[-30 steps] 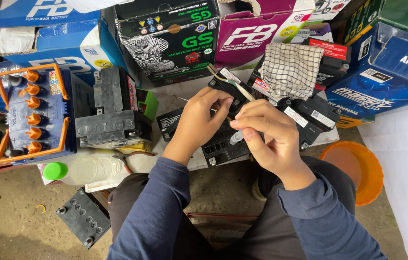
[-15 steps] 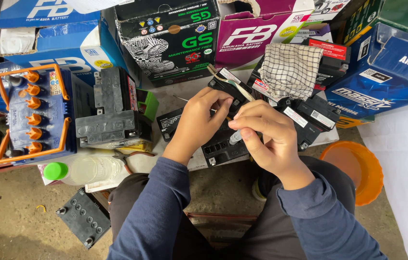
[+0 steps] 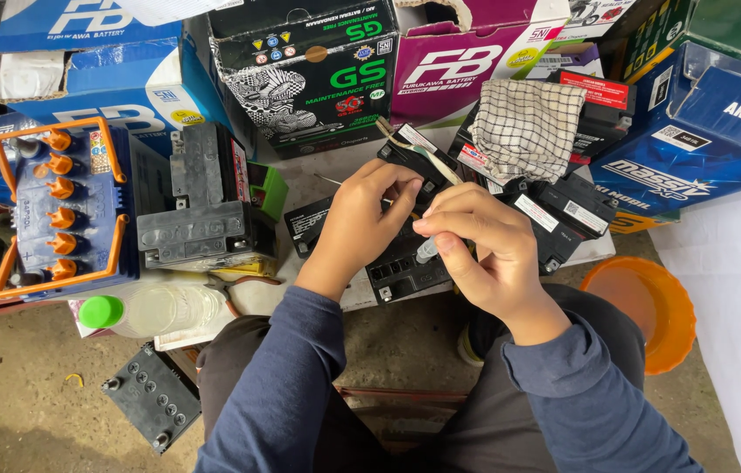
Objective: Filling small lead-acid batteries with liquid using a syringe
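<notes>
Closest in, the right hand (image 3: pixel 484 254) pinches a small clear tube (image 3: pixel 427 250) between thumb and fingers, its tip pointing down just over the black battery (image 3: pixel 396 267) on the surface (image 3: pixel 335 180). The left hand (image 3: pixel 361 219) rests curled on that battery's top — fingers bent; whether they grip anything I cannot tell. Left of them lies a plastic bottle (image 3: pixel 156 308) with a green cap. Further back, a checked cloth (image 3: pixel 528 127) drapes over more batteries — beyond it, boxes (image 3: pixel 309 70).

matt black plastic battery (image 3: pixel 405 263), checked woven cloth (image 3: pixel 528 127), glossy cardboard boxes (image 3: pixel 309 70)
</notes>
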